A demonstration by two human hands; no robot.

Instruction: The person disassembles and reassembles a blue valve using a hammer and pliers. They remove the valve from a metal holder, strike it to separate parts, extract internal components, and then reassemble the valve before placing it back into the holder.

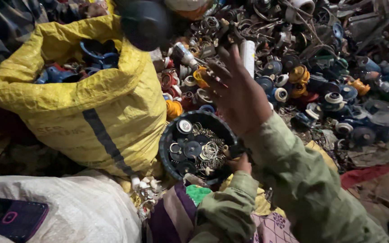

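A yellow woven sack (109,103), a white sack (77,211), a dark phone (12,219).

A dark round object (144,22) at twelve o'clock is blurred beyond telling and cut by the top edge. The left hand (241,165) is mostly hidden behind the black bowl (165,144). A phone (12,219) at seven o'clock runs off frame.
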